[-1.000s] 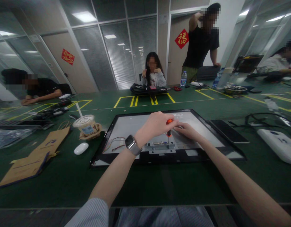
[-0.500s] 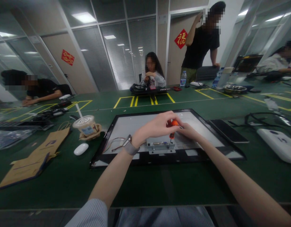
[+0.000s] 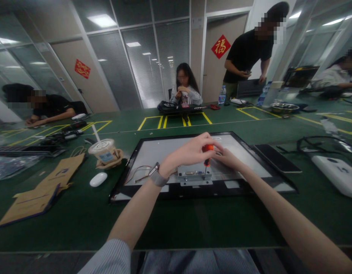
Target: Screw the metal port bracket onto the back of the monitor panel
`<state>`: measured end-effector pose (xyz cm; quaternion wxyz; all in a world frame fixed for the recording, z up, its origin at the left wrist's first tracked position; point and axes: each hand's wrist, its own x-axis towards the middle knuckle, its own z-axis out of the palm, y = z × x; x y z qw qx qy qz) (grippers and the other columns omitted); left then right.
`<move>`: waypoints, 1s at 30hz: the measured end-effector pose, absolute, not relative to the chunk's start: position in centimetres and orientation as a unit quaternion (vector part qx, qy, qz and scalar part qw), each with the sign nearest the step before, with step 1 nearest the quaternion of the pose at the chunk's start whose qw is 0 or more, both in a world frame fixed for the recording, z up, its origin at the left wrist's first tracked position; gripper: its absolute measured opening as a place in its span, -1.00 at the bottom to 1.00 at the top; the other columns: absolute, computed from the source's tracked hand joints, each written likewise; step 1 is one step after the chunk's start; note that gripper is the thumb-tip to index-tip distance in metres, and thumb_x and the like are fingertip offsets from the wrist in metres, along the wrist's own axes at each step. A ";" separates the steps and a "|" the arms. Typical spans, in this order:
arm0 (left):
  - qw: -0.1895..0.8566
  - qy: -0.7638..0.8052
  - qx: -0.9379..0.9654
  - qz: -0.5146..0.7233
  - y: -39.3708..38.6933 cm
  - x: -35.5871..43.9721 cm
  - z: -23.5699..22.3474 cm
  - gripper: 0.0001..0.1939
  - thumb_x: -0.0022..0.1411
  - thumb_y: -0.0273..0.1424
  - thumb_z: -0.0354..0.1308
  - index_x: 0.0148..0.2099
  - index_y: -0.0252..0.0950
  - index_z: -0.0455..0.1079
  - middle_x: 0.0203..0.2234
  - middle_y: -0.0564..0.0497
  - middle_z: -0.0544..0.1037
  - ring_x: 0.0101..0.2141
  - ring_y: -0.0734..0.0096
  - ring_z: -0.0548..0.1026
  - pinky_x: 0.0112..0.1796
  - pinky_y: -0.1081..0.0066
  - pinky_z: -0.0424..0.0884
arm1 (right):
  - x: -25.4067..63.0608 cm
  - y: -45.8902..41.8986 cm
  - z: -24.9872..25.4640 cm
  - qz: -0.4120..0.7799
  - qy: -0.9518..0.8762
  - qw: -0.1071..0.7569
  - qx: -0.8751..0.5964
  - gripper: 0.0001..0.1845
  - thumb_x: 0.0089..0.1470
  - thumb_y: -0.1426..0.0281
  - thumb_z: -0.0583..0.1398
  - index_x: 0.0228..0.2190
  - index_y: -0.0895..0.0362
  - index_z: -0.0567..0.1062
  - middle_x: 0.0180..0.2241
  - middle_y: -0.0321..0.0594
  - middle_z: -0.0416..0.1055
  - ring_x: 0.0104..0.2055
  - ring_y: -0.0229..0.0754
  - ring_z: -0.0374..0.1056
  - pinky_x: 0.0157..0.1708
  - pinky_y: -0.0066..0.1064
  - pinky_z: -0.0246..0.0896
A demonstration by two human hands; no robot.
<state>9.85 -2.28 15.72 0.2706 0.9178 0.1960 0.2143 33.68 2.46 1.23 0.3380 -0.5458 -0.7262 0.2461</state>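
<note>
My left hand, with a watch on its wrist, is closed around the orange and black handle of a screwdriver. The screwdriver stands nearly upright, its shaft reaching down to a metal bracket with connector ports. This bracket sits near the front edge of a flat display panel with a black frame, lying on the table. Just right of the screwdriver, my right hand reaches low over the panel behind the bracket. Its fingertips are partly hidden behind the left hand, so its grip is unclear. Loose thin wires lie on the panel's left side.
Left of the panel are a lidded drink cup in a carton holder, a white mouse and a paper bag. A black phone-like slab and a white device lie right. Several people are around the table.
The screwdriver handle has turned slightly and shifted a little left in my left hand. Across the table, the standing person has lowered an arm and leaned right.
</note>
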 end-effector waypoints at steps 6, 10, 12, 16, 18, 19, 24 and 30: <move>0.294 0.196 0.909 0.221 -2.3 10.1 15.5 -0.67 0.39 -0.36 -0.01 0.06 -0.23 0.52 -0.11 -0.06 0.41 -0.12 0.32 0.42 0.01 0.25 0.35 | 33.7 2.9 0.9 0.251 -0.748 0.363 -0.496 -0.73 0.14 0.24 0.20 -0.20 0.04 0.65 -0.12 -0.12 0.64 0.06 0.17 0.47 0.12 0.03 0.30; 0.267 0.234 0.903 0.242 -1.9 10.1 15.2 -0.68 0.35 -0.14 0.14 -0.02 -0.18 0.58 -0.10 -0.07 0.38 -0.03 0.23 0.39 0.05 0.21 0.33 | 33.7 3.0 0.8 0.260 -0.744 0.361 -0.499 -0.68 0.14 0.21 0.23 -0.14 0.07 0.65 -0.14 -0.09 0.64 0.03 0.20 0.48 0.07 0.03 0.34; 0.265 0.256 0.896 0.248 -1.5 10.0 15.0 -0.69 0.34 -0.16 0.15 -0.06 -0.20 0.60 -0.16 -0.06 0.37 -0.13 0.27 0.41 -0.04 0.24 0.36 | 33.9 3.0 0.7 0.258 -0.736 0.354 -0.516 -0.71 0.12 0.22 0.23 -0.20 0.07 0.66 -0.14 -0.08 0.64 -0.01 0.20 0.51 0.06 0.03 0.34; 0.293 0.268 0.874 0.281 -0.9 10.0 14.6 -0.72 0.33 -0.26 0.16 -0.04 -0.27 0.58 -0.19 -0.06 0.45 -0.26 0.37 0.43 -0.14 0.29 0.40 | 34.2 3.2 0.5 0.252 -0.738 0.352 -0.518 -0.75 0.10 0.24 0.22 -0.27 0.03 0.67 -0.14 -0.15 0.65 -0.01 0.14 0.50 0.11 0.00 0.29; 0.328 0.261 0.860 0.292 -0.9 10.0 14.6 -0.76 0.29 -0.34 0.19 -0.04 -0.30 0.55 -0.16 -0.06 0.53 -0.22 0.38 0.47 -0.09 0.30 0.41 | 34.3 3.3 0.5 0.257 -0.741 0.351 -0.511 -0.75 0.10 0.24 0.22 -0.27 0.02 0.67 -0.15 -0.17 0.65 -0.01 0.12 0.50 0.11 -0.01 0.28; 0.346 0.255 0.855 0.291 -1.0 10.0 14.7 -0.77 0.29 -0.39 0.18 -0.05 -0.31 0.55 -0.14 -0.06 0.56 -0.19 0.37 0.49 -0.05 0.29 0.41 | 34.3 3.3 0.5 0.258 -0.742 0.352 -0.509 -0.75 0.09 0.24 0.21 -0.28 0.02 0.67 -0.15 -0.16 0.65 -0.01 0.12 0.50 0.11 -0.02 0.29; 0.381 0.223 0.857 0.266 -1.3 10.0 15.1 -0.74 0.33 -0.46 0.09 -0.04 -0.27 0.56 -0.05 -0.07 0.56 -0.08 0.36 0.50 -0.01 0.30 0.40 | 34.1 3.2 0.6 0.256 -0.749 0.353 -0.499 -0.73 0.09 0.24 0.20 -0.28 0.05 0.67 -0.15 -0.14 0.65 -0.03 0.14 0.51 0.09 -0.02 0.30; 0.334 0.254 0.861 0.286 -1.3 10.0 15.1 -0.77 0.29 -0.27 0.23 -0.12 -0.25 0.62 -0.19 -0.07 0.49 -0.17 0.32 0.47 -0.14 0.30 0.42 | 34.0 3.0 0.8 0.253 -0.739 0.342 -0.523 -0.71 0.10 0.23 0.21 -0.23 0.05 0.67 -0.14 -0.12 0.65 -0.04 0.16 0.51 0.05 -0.02 0.33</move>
